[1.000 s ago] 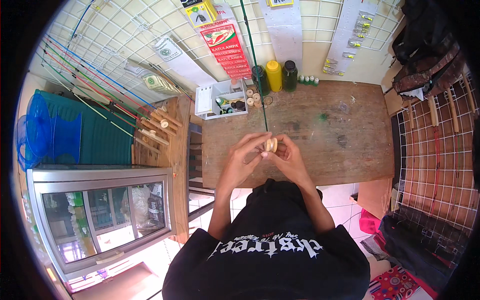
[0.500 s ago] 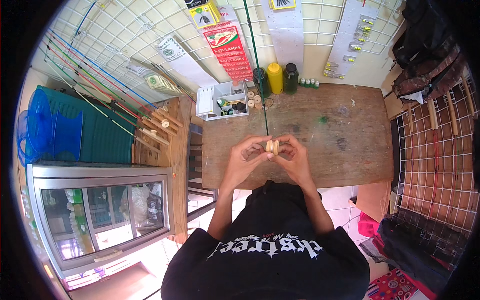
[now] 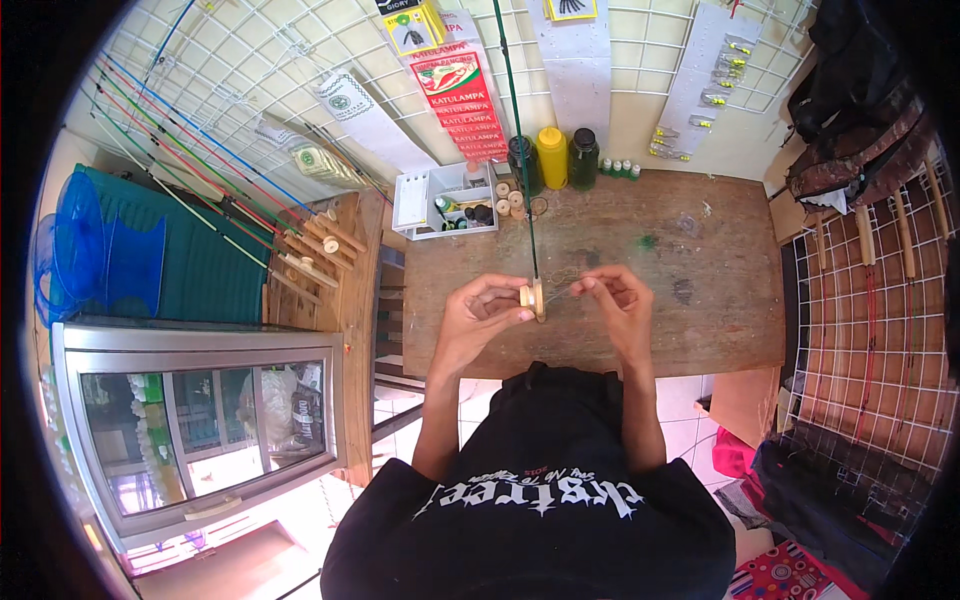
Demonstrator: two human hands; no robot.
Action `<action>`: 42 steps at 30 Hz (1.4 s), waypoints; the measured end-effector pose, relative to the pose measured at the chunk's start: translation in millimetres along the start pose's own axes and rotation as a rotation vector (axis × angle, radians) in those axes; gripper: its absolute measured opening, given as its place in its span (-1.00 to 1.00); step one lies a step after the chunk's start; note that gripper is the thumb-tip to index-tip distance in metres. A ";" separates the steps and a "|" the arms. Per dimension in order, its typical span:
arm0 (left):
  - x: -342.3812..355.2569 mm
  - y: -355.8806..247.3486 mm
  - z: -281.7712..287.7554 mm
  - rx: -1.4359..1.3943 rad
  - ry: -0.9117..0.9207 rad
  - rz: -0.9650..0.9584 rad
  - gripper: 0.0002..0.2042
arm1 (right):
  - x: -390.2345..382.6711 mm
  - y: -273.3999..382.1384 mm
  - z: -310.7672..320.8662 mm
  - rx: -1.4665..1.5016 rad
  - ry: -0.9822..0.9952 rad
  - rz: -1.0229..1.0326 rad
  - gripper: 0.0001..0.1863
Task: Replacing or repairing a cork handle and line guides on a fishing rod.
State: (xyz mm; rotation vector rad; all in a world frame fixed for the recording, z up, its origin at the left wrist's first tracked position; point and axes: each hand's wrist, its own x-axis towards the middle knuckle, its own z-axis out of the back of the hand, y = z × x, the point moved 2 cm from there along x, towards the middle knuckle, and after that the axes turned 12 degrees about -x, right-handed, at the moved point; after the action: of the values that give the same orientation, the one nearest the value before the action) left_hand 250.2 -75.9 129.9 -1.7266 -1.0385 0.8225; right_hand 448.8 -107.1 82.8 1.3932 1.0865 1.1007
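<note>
My left hand [image 3: 480, 320] grips a small pale wooden spool [image 3: 528, 297] above the front middle of the wooden table [image 3: 720, 290]. A thin green rod [image 3: 532, 230] runs away from just behind the spool toward the wall; whether it joins the spool, I cannot tell. To the right, apart from the spool, my right hand [image 3: 620, 300] pinches fine pale line [image 3: 562, 285] between thumb and forefinger, with loose loops around it.
At the table's back stand a white organizer [image 3: 410, 215], wooden spools [image 3: 510, 203], bottles [image 3: 552, 160] and small vials [image 3: 620, 170]. Left are rods with wooden handles [image 3: 320, 260] and a glass-doored cabinet [image 3: 190, 330]; right, a wire grid [image 3: 840, 340] with more handles and hanging bags [image 3: 830, 180].
Both hands were together on the spool. My right hand has let go of it and moved right with the line, while my left hand has shifted slightly left with the spool.
</note>
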 end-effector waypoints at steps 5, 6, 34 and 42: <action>2.6 2.6 3.9 0.000 -0.109 -0.069 -0.66 | 2.4 9.2 19.4 -0.025 -0.143 0.052 -0.93; 3.0 2.7 4.9 0.001 -0.150 -0.075 -0.66 | 2.6 9.9 20.7 -0.026 -0.142 0.052 -0.93; -8.9 -9.3 40.5 -0.051 -0.431 -0.246 -0.74 | 24.8 11.7 165.0 -1.383 -1.100 -0.481 -0.80; 0.7 -3.6 10.3 -0.037 -0.262 -0.157 -0.68 | 38.1 -3.1 73.4 -0.811 -0.396 0.293 -0.54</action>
State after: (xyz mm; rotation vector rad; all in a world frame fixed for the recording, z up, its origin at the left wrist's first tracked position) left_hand 240.5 -70.7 129.7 -1.5726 -1.3535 0.9497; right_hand 527.5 -82.1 77.1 1.0414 0.0988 1.2108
